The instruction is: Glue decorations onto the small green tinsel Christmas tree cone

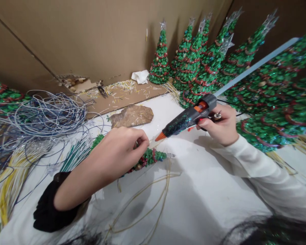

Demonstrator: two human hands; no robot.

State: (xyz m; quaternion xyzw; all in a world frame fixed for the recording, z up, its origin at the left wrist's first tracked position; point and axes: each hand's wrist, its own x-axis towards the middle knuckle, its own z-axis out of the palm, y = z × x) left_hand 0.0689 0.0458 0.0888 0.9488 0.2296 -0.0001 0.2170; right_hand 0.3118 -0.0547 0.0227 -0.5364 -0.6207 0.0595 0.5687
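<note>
Head view of a white counter backed by brown cardboard walls. The landmark is the small green tree lying on its side near the middle of the counter, trimmed with red beads and tipped with a clear star.

The left hand is closed over the trunk end of this tree, fingertips pinched at its upper edge; a black cuff covers the wrist. The right hand, in a white sleeve, is closed around the handle of a glue gun, above and to the right of the tree. The gun's dark body is speckled with glitter, its orange nozzle points down-left and stops just short of the left fingertips, and a pale glue stick projects from its rear.

Behind the tree lies a flat brown slab; farther back, a strip of cardboard is littered with pale clippings, beside a crumpled white tissue. To the tree's left lie coils of grey-blue wire and bundles of yellow strands; loose yellow strands loop across the counter in front of it. To its right and behind stand rows of finished trees, green with red garlands and silver stars.

No brand, label or legible writing can be made out.
</note>
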